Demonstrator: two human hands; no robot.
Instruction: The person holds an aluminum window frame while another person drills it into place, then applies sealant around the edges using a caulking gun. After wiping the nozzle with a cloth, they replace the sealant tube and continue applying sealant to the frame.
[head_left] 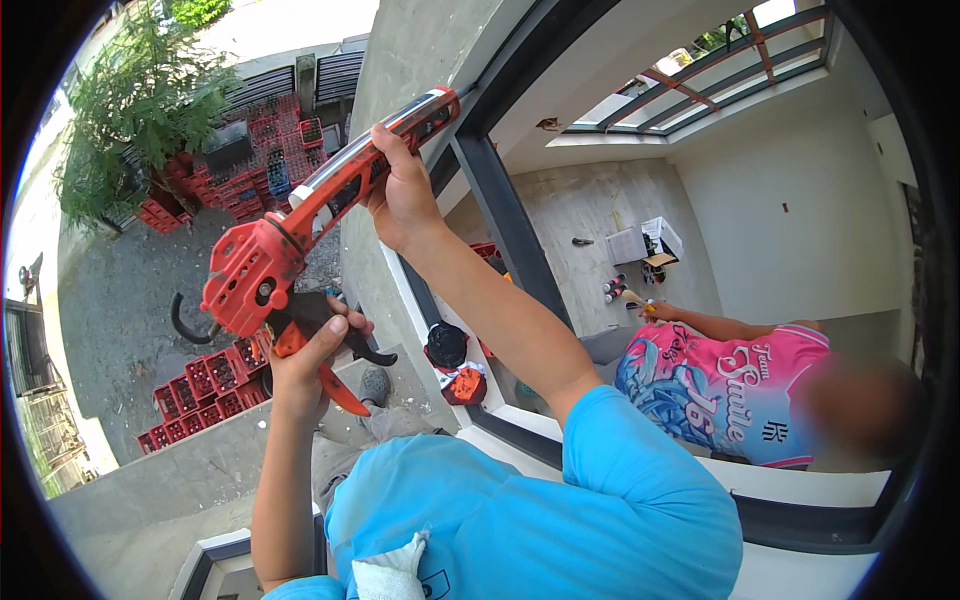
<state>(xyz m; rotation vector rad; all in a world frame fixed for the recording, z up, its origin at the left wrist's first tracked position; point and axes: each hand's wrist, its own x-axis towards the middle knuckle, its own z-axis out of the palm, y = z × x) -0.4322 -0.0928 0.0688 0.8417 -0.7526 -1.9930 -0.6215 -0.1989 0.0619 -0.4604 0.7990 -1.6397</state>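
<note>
A red and black caulking gun (258,275) points up and to the right across the view, with a shiny sealant tube (345,165) in its cradle. My left hand (308,365) is closed around the handle and trigger at its rear. Farther forward, my right hand (402,200) wraps the barrel from below, its thumb along the tube. The front end of the gun overlaps the dark window frame (510,210) in this view. Behind the gun's body curves a black hook (190,320).
Below on the left are stacked red bottle crates (205,390) and a leafy tree (135,130). A black and red bundle (455,365) rests on the sill. Inside, a person in a pink and blue jersey (700,390) holds a brush (634,299) near an opened box (660,240).
</note>
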